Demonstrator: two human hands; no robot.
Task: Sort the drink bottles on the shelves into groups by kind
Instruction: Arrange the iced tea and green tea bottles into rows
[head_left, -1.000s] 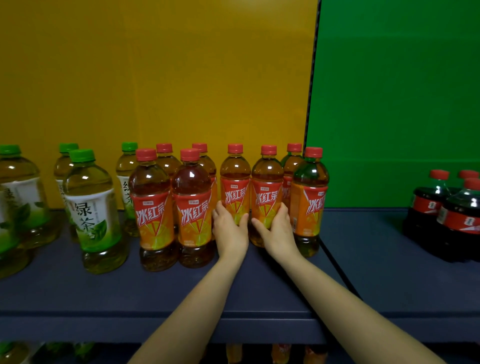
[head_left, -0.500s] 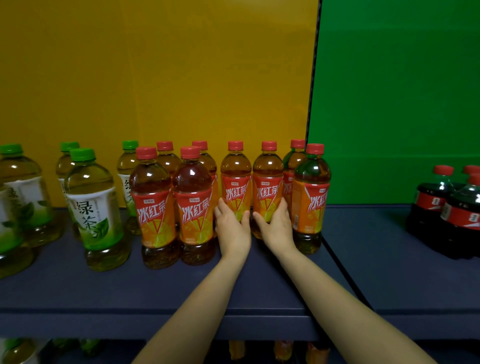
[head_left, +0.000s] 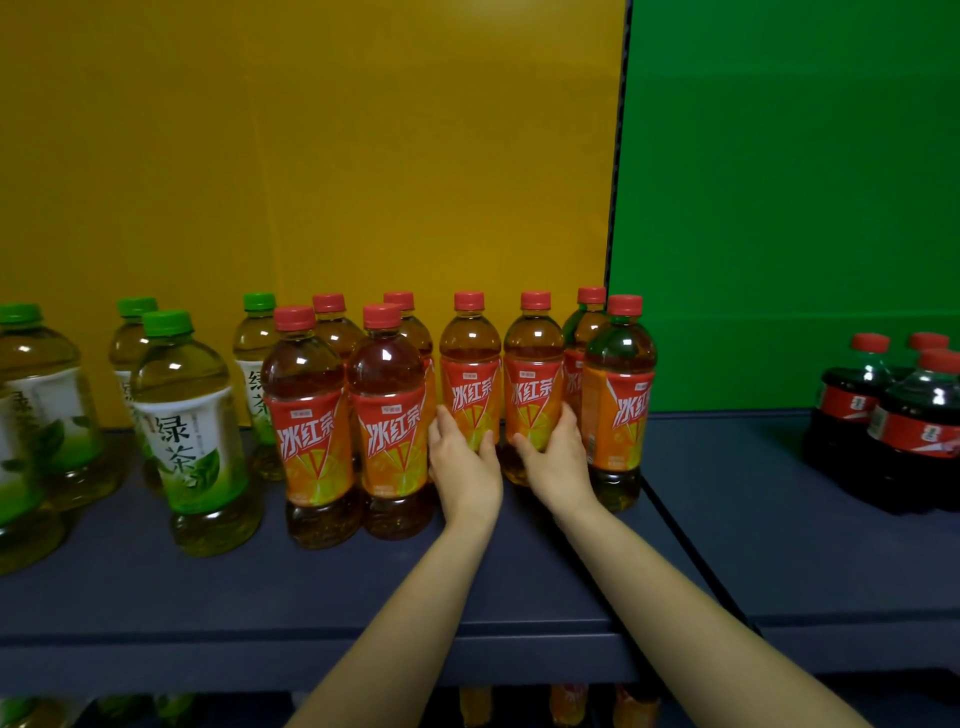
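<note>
Little changed in 1 second: our left hand (head_left: 465, 470) still gripped 1 tea bottle (head_left: 470, 374), right hand (head_left: 556, 460) the neighbouring bottle (head_left: 532, 374), both upright on the shelf (head_left: 311, 587); this kind looked nearly grouped.

Both arms outstretched, side by side — left hand (head_left: 464, 465), right hand (head_left: 557, 462), fingers curled

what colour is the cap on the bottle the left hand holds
Red cap on the iced tea bottle, head view.

Red-capped iced tea bottles (head_left: 470, 384) upright at centre, green tea bottles (head_left: 192, 415) grouped at 9 o'clock, dark cola bottles (head_left: 852, 410) at 3 o'clock.
</note>
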